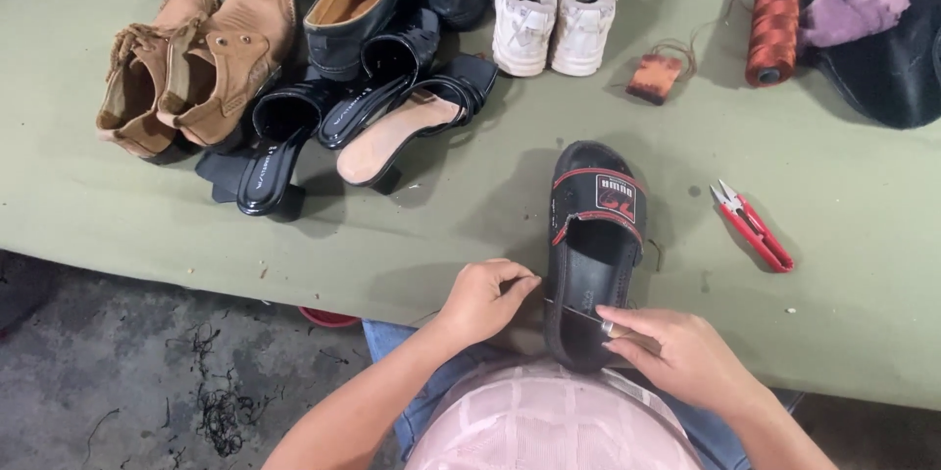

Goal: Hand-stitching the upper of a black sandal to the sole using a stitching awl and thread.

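Down at the green table's (843, 235) near edge, the left hand (482, 299) pinches a thread while the right hand (676, 352) grips a needle against the black slide sandal (591, 254), whose strap bears a rectangular red-and-white label (616, 197).

Black slide sandal (594, 245) on green table (843, 196), left hand (482, 299) beside heel, right hand (681, 352) pinching needle (578, 311)

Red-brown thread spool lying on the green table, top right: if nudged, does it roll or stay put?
The thread spool lies on its side and is cylindrical, so it would probably roll sideways across the green table. The wound thread looks grippy, not slippery. A loose strand trails toward the small brown block, so it may drag.
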